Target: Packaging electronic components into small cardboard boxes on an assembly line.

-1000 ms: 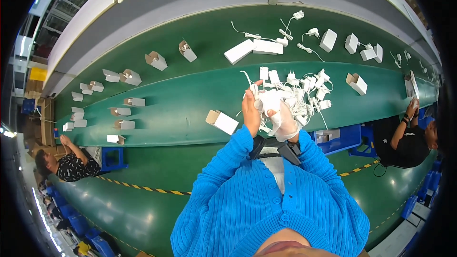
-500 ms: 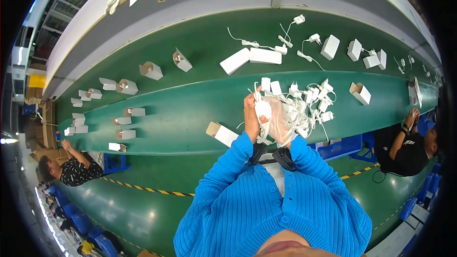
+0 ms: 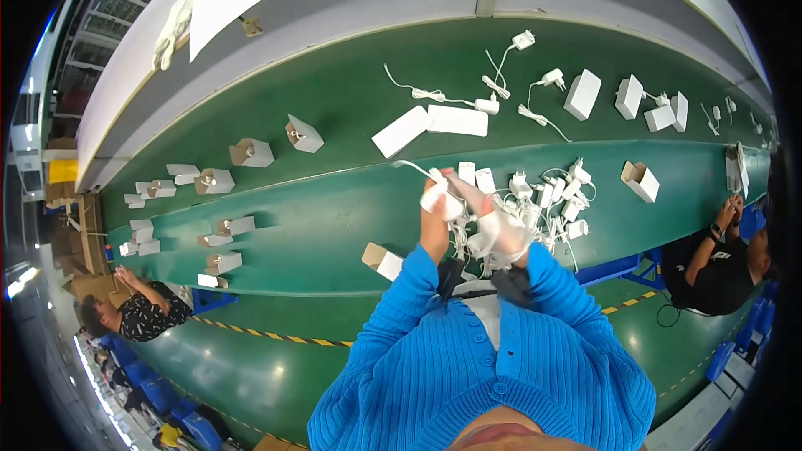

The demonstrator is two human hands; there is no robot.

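A white plug-in charger with a thin cable is in my left hand, whose fingers are closed around it. The loose cable end sticks out to the far left. My right hand reaches across, its fingertips close to the charger. Motion smears those fingers, and a thin whitish translucent covering lies over the hand; I cannot tell whether it is a glove or a bag. Beside and under my right hand lies a tangled pile of white chargers. An open white box lies just left of my left forearm.
Several open boxes stand at the left. White boxes and single chargers lie on the far strip. Another open box is right of the pile. Seated people are at both ends.
My hands have shifted and turned, and the charger's cable end now stretches out to the left. The right fingers have moved up toward the charger. The whole view has tilted slightly.
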